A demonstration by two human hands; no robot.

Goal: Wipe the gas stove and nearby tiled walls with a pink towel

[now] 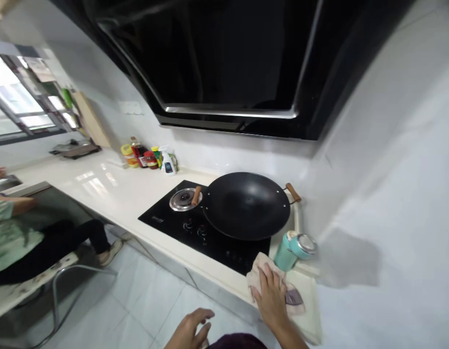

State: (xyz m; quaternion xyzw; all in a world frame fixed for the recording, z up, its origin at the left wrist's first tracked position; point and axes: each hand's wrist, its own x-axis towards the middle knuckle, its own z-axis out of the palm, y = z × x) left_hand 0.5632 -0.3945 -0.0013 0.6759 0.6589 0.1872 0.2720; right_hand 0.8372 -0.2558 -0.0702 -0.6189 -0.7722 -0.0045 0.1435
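White glossy counter (111, 186) stretches away left of the wiping. Left hand (190, 329) hangs free over the floor, fingers loosely curled, empty. Right hand (270, 295) presses flat, fingers spread, on a soft crumpled cloth (257, 276) at the counter's edge. Just beyond it lies a teal flask (292, 249), seemingly on its side; past that, the round black wok (246, 206). Wiping looks under way; the next stroke needs steady downward pressure.
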